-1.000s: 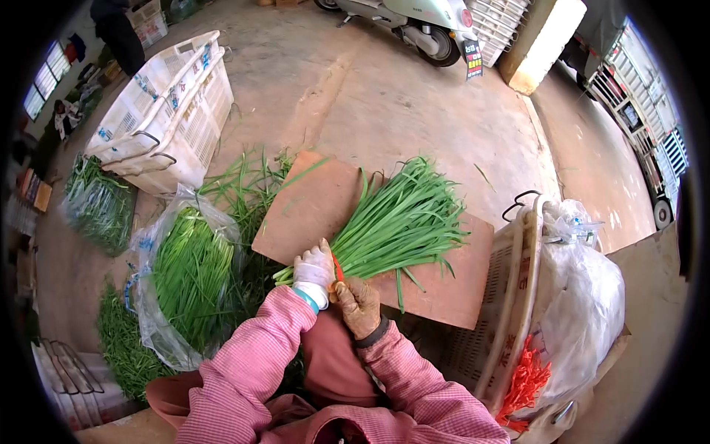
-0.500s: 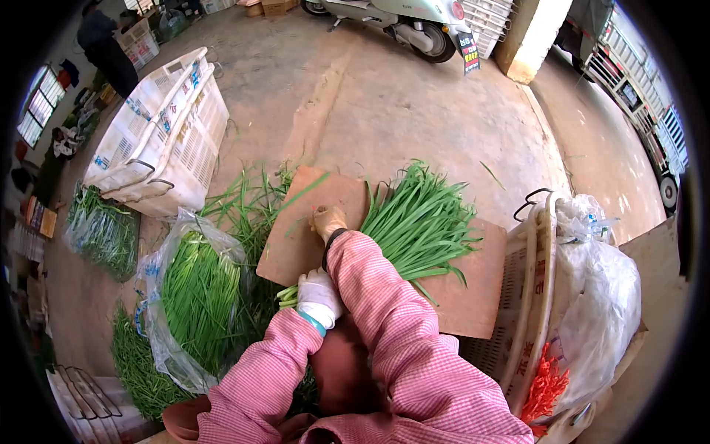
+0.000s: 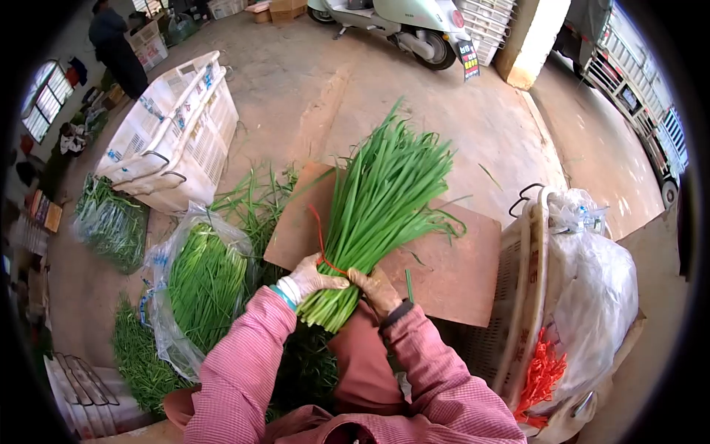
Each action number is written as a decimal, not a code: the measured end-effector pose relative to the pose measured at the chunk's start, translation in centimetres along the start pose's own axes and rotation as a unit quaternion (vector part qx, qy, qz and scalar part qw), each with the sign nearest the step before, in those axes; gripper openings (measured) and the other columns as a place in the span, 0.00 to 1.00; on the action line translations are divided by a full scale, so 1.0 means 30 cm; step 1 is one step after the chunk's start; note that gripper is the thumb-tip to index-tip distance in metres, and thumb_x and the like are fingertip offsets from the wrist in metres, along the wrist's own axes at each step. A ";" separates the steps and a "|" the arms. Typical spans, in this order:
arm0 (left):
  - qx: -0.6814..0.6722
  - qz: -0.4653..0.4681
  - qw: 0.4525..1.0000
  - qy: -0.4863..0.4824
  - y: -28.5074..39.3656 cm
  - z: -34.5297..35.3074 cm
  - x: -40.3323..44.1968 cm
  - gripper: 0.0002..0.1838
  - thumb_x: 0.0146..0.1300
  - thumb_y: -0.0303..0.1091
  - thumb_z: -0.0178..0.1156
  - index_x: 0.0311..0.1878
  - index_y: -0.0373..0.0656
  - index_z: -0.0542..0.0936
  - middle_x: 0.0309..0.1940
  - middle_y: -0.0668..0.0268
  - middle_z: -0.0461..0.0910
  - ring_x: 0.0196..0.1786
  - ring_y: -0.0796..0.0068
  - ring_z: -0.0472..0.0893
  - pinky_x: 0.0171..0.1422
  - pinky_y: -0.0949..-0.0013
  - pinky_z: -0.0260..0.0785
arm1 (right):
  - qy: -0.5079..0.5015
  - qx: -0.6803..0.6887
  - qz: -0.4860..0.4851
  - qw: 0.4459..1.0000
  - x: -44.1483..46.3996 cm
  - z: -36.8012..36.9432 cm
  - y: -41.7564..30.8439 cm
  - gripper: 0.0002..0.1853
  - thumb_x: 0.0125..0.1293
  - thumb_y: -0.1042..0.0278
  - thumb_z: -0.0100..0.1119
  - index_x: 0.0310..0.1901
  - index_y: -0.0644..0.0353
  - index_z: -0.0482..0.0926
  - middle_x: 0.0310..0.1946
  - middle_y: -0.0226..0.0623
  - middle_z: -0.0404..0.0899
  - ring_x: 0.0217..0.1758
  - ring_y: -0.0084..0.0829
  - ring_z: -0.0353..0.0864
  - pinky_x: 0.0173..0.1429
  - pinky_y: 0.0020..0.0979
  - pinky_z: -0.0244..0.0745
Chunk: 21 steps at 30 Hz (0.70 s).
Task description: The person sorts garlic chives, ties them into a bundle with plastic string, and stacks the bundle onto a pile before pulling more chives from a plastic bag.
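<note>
A thick bunch of garlic chives (image 3: 388, 200) stands tilted over the brown board (image 3: 451, 288), leafy tips away from me and cut ends toward me. My left hand (image 3: 310, 280), in a pale glove, is closed on the bunch's lower left side. My right hand (image 3: 376, 290) grips the same stalks from the right, thumb close to the left thumb. A red tie (image 3: 333, 268) crosses the stalks between the hands, and one end sticks up loose. How the tie passes behind the bunch is hidden.
Left of the board sits an open plastic bag of chives (image 3: 203, 274), with loose greens around it. White crates (image 3: 174, 126) stand farther left. On the right is another crate (image 3: 529, 274) with plastic sheeting (image 3: 592, 296) and red ties (image 3: 543, 374). A scooter (image 3: 407, 26) is parked beyond.
The chives have been lifted from the board and drawn toward me. Both hands now hold them, and a red tie has appeared around the stalks. My right hand has come back from the board.
</note>
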<state>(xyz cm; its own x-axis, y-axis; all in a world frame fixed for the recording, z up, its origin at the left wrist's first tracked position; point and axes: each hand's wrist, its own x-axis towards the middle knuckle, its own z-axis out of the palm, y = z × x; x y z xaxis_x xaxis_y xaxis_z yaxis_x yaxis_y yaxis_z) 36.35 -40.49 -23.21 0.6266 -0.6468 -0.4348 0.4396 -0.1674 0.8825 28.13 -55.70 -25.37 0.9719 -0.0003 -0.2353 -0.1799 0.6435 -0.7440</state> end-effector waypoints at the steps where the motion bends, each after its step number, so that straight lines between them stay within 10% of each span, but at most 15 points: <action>1: -0.001 0.065 0.998 0.009 -0.008 0.008 -0.008 0.37 0.36 0.27 0.72 0.53 0.39 0.66 0.45 0.66 0.73 0.47 0.75 0.72 0.54 0.69 0.64 | 0.000 0.023 -0.019 1.000 0.028 0.037 -0.040 0.26 0.50 0.69 0.65 0.50 0.66 0.67 0.44 0.36 0.74 0.44 0.27 0.73 0.50 0.28 0.69; 7: 0.107 0.303 0.946 -0.028 0.312 0.046 -0.063 0.48 0.35 0.42 0.73 0.60 0.40 0.58 0.54 0.64 0.65 0.54 0.70 0.66 0.58 0.68 0.60 | -0.089 -0.127 -0.187 0.970 0.053 0.169 -0.288 0.29 0.44 0.71 0.69 0.49 0.65 0.68 0.42 0.35 0.74 0.44 0.27 0.74 0.49 0.28 0.69; 10: 0.016 0.318 0.947 -0.039 0.353 0.058 -0.032 0.45 0.33 0.42 0.74 0.56 0.37 0.61 0.52 0.63 0.67 0.53 0.70 0.67 0.57 0.67 0.61 | -0.124 -0.186 -0.179 0.958 0.057 0.171 -0.354 0.30 0.43 0.73 0.70 0.49 0.65 0.67 0.42 0.34 0.74 0.44 0.27 0.73 0.49 0.29 0.70; 14: 0.237 0.199 0.947 0.086 0.295 0.067 0.004 0.40 0.32 0.35 0.75 0.52 0.37 0.68 0.46 0.62 0.72 0.50 0.70 0.70 0.56 0.67 0.62 | -0.140 -0.265 -0.046 0.953 0.238 -0.133 -0.149 0.27 0.50 0.65 0.64 0.50 0.66 0.65 0.50 0.44 0.69 0.50 0.36 0.70 0.54 0.37 0.67; 18: -0.001 0.080 0.997 0.011 0.195 0.049 0.033 0.30 0.41 0.31 0.70 0.50 0.40 0.69 0.47 0.65 0.72 0.49 0.70 0.71 0.54 0.68 0.64 | -0.136 -0.314 0.010 0.940 0.236 -0.107 -0.151 0.25 0.52 0.66 0.62 0.50 0.65 0.66 0.50 0.44 0.68 0.52 0.37 0.69 0.55 0.38 0.66; 21: 0.087 0.201 0.976 -0.021 0.283 0.068 -0.108 0.31 0.46 0.37 0.66 0.54 0.42 0.66 0.53 0.64 0.65 0.55 0.67 0.64 0.59 0.64 0.56 | -0.105 -0.323 -0.024 0.940 0.210 -0.027 -0.164 0.24 0.52 0.66 0.61 0.49 0.65 0.67 0.51 0.45 0.68 0.53 0.38 0.68 0.56 0.39 0.65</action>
<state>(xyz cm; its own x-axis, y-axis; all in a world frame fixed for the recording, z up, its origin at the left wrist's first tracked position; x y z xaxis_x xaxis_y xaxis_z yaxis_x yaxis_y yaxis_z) 36.75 -41.33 -13.94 0.6973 -0.7155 -0.0433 0.0461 -0.0156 0.9988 35.00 -59.48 -23.69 0.9776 0.1780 -0.1125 -0.1226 0.0468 -0.9913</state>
